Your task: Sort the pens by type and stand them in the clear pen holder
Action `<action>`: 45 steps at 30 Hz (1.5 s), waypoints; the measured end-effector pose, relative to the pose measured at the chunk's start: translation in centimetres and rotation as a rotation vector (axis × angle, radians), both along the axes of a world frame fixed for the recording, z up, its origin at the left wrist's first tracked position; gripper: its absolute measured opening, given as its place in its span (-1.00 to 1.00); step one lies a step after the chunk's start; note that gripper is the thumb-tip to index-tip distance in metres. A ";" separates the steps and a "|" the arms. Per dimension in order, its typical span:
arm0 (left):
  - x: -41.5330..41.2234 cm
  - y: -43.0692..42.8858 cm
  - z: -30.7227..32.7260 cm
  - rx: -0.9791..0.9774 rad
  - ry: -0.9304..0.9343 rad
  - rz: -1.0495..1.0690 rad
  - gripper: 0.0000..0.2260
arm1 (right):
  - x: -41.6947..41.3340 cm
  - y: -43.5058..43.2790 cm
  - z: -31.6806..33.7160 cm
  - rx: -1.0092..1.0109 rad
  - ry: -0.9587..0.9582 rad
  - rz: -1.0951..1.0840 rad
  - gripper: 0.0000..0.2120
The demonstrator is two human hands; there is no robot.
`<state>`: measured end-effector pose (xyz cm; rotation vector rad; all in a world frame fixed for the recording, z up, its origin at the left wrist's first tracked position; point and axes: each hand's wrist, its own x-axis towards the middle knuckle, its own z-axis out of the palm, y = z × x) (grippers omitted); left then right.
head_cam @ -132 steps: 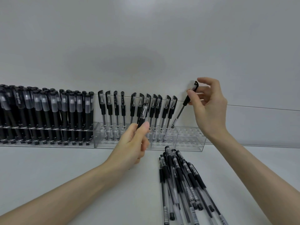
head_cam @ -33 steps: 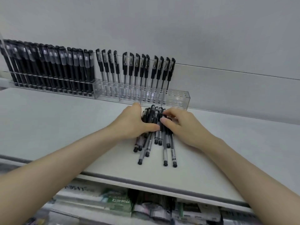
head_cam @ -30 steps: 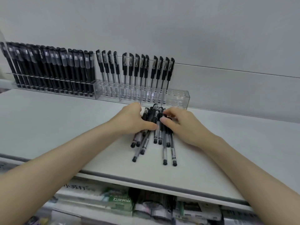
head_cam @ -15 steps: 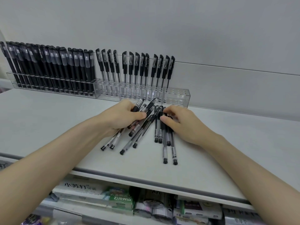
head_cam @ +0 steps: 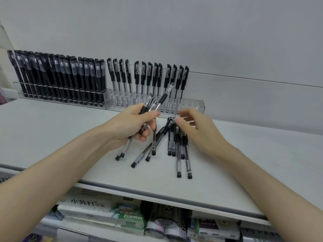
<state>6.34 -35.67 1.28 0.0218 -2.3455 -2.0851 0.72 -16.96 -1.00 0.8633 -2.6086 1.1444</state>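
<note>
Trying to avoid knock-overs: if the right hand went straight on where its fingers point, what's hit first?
Probably the clear pen holder and the thin pens standing in it, just beyond the right hand. Depth is unclear; the held pens in the left hand might come first.

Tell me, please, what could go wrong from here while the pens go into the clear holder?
1. The left hand grips a fanned bundle of pens; one might slip out.
2. That bundle is near the standing pens in the clear holder and could knock them.
3. The right hand, blurred, reaches at the loose pens; some might roll off the shelf.
</note>
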 end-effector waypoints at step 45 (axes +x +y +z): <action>-7.0 -2.4 -0.3 0.233 0.268 -0.046 -0.78 | -8.5 -1.7 5.4 -0.276 0.354 -0.294 -0.64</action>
